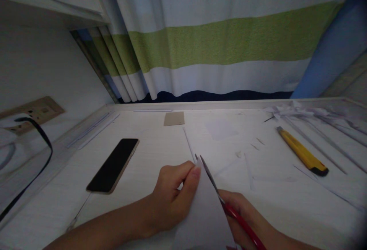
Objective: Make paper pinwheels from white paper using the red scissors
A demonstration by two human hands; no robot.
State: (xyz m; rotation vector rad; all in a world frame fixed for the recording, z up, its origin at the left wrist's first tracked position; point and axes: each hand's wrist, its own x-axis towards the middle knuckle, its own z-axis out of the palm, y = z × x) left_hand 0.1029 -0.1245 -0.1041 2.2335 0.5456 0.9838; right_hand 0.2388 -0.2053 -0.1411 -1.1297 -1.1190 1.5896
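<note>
My left hand pinches the upper tip of a white sheet of paper between thumb and fingers. Red-handled scissors are gripped in my right hand, partly hidden behind their handle. The blades point up and away along the paper's right edge, slightly parted near its tip. A thin white strip lies on the table just beyond my left fingertips.
A black phone lies at the left, near a socket with a black cable. A yellow cutter, paper scraps and thin rods are at the right. A beige square sits at the back.
</note>
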